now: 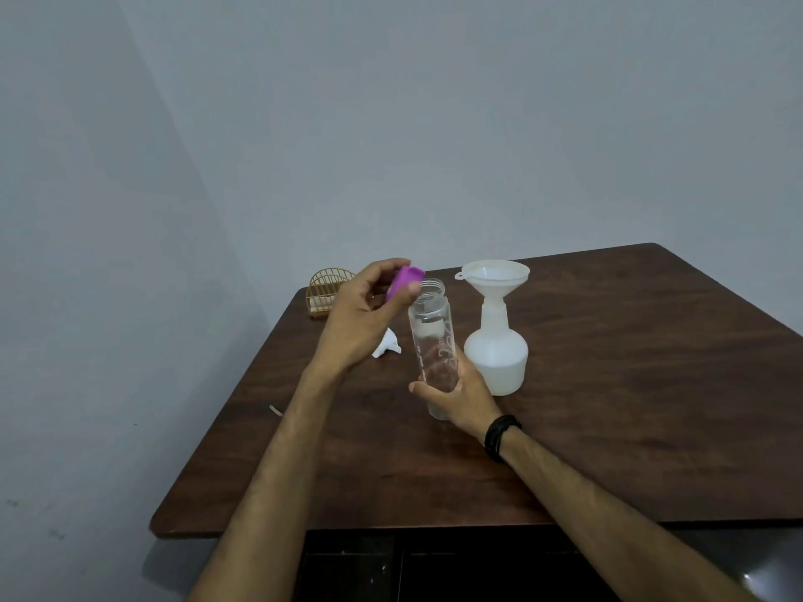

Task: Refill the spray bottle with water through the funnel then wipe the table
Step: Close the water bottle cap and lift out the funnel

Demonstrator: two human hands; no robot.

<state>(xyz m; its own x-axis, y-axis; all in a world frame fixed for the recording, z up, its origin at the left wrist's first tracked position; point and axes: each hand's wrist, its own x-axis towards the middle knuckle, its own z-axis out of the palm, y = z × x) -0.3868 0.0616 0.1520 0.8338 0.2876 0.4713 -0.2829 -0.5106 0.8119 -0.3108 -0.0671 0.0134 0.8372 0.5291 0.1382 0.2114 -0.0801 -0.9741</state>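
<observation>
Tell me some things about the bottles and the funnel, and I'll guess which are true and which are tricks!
1. The funnel sits in the neck of the white spray bottle. True.
2. The purple cap is still on the clear bottle. False: the left hand holds the cap beside the bottle's open mouth.
3. The right hand grips the clear bottle low down. True.
4. The spray bottle lies on its side. False: it stands upright on the table.
5. A gold wire rack stands at the table's far left corner. True.
</observation>
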